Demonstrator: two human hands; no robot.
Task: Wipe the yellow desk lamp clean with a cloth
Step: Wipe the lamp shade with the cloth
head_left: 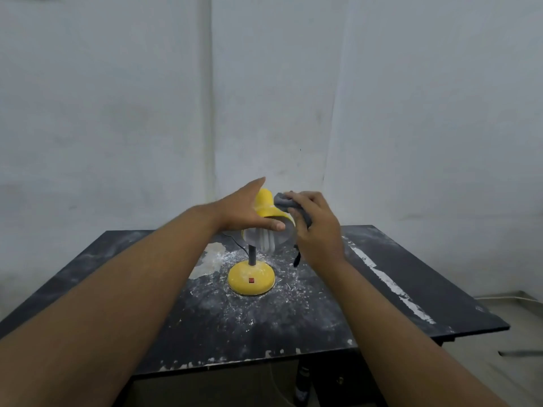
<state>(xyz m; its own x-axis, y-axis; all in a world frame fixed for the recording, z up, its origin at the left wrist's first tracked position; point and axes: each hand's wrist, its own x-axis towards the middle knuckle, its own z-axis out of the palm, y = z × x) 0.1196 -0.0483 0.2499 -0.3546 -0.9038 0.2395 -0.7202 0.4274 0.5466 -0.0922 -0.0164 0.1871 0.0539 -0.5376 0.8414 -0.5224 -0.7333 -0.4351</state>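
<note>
Head view: my left hand [249, 212] clasps the shade of the yellow desk lamp [266, 204], which stands mid surface [411, 274]. My right hand [317, 230] fingers [295, 198] pinch the cloth [283, 202] against it. I judge wiping is underway; the base [251, 279] is dusty.

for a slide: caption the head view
Left hand holds the yellow lamp shade; right hand presses a grey cloth against it.

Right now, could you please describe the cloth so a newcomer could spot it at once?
On the dusty black table stands a yellow desk lamp. Against its shade, the right hand grips a crumpled grey cloth, the only soft grey thing there.
</note>
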